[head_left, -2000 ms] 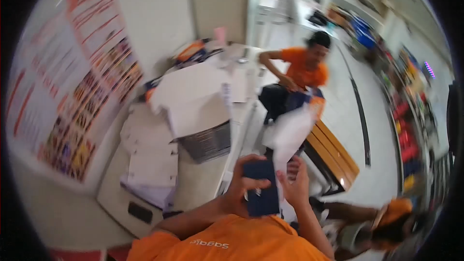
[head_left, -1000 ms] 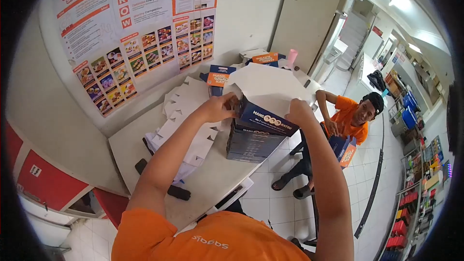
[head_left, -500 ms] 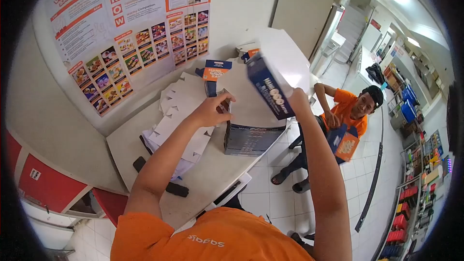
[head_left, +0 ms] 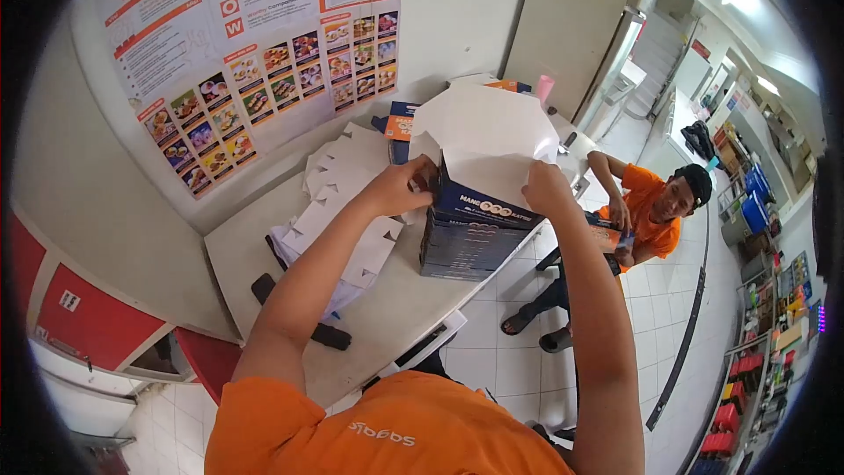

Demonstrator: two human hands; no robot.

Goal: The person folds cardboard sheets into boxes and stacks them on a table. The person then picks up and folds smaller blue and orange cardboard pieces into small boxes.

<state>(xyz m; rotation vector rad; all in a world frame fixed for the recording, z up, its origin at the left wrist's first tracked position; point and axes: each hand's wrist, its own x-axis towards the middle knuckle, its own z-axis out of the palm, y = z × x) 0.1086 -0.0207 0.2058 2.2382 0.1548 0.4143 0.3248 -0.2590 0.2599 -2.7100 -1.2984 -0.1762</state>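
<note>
A flat printed carton (head_left: 492,115), white inside with a dark blue printed flap, lies on top of a stack of dark blue cartons (head_left: 462,251) at the table's edge. My left hand (head_left: 400,188) is closed on the carton's left edge, thumb and fingers bent around its corner. On the opposite side, my right hand (head_left: 547,187) grips the right edge of that carton, its fingers mostly hidden. Left of the stack lie unfolded white cardboard blanks (head_left: 338,211). An orange and blue box (head_left: 402,128) stands behind my left hand.
A co-worker in an orange shirt (head_left: 649,203) sits to the right, both hands at an orange and blue box (head_left: 607,233). Dark objects (head_left: 330,337) rest near the table's (head_left: 378,299) front edge. A pink cup (head_left: 545,87) stands at the back by the wall.
The carton that my right hand held raised and tilted is down flat on the stack. My left hand has closed on its left edge. The co-worker's box has moved closer to their body.
</note>
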